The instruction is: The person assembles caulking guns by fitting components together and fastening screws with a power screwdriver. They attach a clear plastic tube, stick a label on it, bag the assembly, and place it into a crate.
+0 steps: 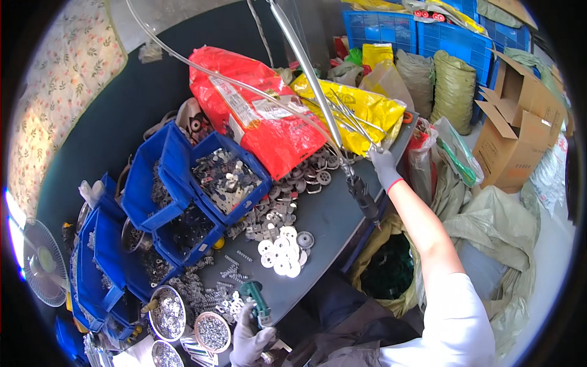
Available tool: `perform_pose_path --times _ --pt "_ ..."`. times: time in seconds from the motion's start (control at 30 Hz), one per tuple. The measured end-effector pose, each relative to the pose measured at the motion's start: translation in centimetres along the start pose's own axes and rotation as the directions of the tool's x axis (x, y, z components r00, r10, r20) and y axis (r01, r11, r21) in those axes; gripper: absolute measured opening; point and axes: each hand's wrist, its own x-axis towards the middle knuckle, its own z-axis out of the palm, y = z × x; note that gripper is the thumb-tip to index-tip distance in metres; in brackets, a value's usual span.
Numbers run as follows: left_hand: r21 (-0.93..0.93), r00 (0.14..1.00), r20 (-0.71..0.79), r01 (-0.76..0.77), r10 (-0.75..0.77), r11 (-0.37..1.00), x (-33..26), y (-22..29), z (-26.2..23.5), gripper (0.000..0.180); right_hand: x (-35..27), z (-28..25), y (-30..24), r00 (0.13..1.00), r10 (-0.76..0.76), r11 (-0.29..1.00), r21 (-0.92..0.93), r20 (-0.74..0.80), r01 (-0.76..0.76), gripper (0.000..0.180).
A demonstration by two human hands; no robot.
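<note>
My left hand [247,342], in a pale glove, is closed round a dark green plastic part [255,300], shaped like a small handled tool body, at the table's near edge. My right hand [384,168], gloved in grey, stretches to the far right of the table. Its fingers are closed at the near ends of several thin metal rods [350,115], which lie over a yellow bag [367,101]. Just left of that hand hangs a black electric screwdriver [362,197] under a silver arm. White discs [281,252] and coil springs [229,269] lie between the hands.
Blue bins [229,177] of small parts line the table's left side. Bowls of metal bits [212,332] stand near my left hand. A red bag [257,110] lies at the back. Right of the table are an open sack [386,269] of dark green pieces and a cardboard box [507,134].
</note>
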Motion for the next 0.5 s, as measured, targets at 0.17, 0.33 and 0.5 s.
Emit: perform_pose_path --times 0.17,0.33,0.5 --pt "0.096 0.999 -0.023 -0.031 0.033 0.995 0.6 -0.9 -0.1 0.073 -2.8 -4.3 -0.9 0.918 0.155 0.902 0.327 0.365 -0.282 0.019" --pt "-0.047 0.992 -0.017 -0.123 0.123 0.991 1.2 -1.8 -2.3 0.077 -14.3 -16.6 -1.6 0.263 -0.355 0.341 0.386 0.897 -0.857 0.026" --pt "0.206 0.97 0.019 -0.243 0.244 0.948 4.1 -0.5 -2.1 0.078 -16.4 -18.8 -1.8 0.778 0.182 0.86 0.286 0.601 -0.422 0.038"
